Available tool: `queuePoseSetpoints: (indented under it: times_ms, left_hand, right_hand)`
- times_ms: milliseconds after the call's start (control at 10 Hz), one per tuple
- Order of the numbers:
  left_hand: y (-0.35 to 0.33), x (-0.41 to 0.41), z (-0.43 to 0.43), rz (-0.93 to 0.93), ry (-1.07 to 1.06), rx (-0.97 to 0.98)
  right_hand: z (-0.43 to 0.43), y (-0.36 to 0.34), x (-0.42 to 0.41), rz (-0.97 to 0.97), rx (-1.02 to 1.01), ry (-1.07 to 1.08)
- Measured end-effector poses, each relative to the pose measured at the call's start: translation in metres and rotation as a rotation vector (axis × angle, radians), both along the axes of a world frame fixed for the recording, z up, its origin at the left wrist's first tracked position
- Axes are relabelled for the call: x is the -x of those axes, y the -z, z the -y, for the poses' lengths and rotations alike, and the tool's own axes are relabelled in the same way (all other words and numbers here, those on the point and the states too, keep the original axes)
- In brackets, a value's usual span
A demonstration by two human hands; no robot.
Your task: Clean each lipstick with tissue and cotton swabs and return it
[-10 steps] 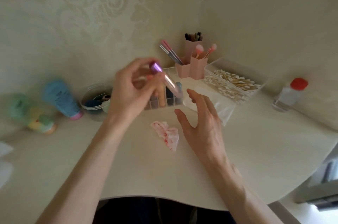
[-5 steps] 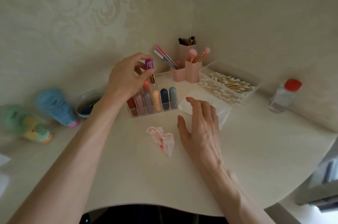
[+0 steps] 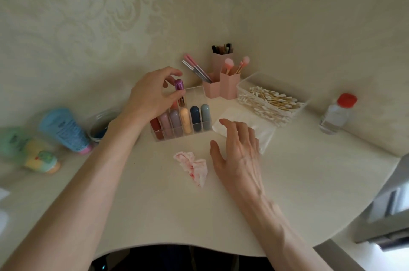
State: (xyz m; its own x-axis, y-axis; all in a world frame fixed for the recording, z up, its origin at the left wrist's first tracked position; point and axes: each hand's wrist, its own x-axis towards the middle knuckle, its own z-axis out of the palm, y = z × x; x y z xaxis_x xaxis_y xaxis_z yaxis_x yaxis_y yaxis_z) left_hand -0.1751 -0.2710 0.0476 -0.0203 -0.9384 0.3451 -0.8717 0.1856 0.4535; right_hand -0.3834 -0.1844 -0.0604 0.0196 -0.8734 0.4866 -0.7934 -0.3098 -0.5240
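My left hand pinches a purple-capped lipstick upright, its lower end inside a back slot of the clear lipstick organizer. Several capped lipsticks in red, pink, lilac, peach, navy and grey stand in the front row. My right hand hovers open over the desk, fingers spread, its fingertips over the white tissue pack. A crumpled tissue stained red lies on the desk just left of that hand. A clear box of cotton swabs sits behind the tissue pack.
Pink brush holders stand behind the organizer. A clear bottle with a red cap is at the right. A blue tube, a green and yellow tube and a round clear tub lie at the left. The desk's curved front edge is near.
My left hand carried the purple lipstick from in front of me down to the organizer and stood it in a back slot. My right hand stayed open near the tissue pack.
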Motion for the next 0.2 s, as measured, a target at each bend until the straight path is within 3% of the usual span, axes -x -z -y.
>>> queuePoseSetpoints:
  times_ms: [200]
  left_hand:
    - [-0.0002, -0.0075, -0.0080, -0.086, -0.029, 0.033]
  right_hand:
    - [0.0016, 0.0014, 0.0006, 0.010, 0.021, 0.011]
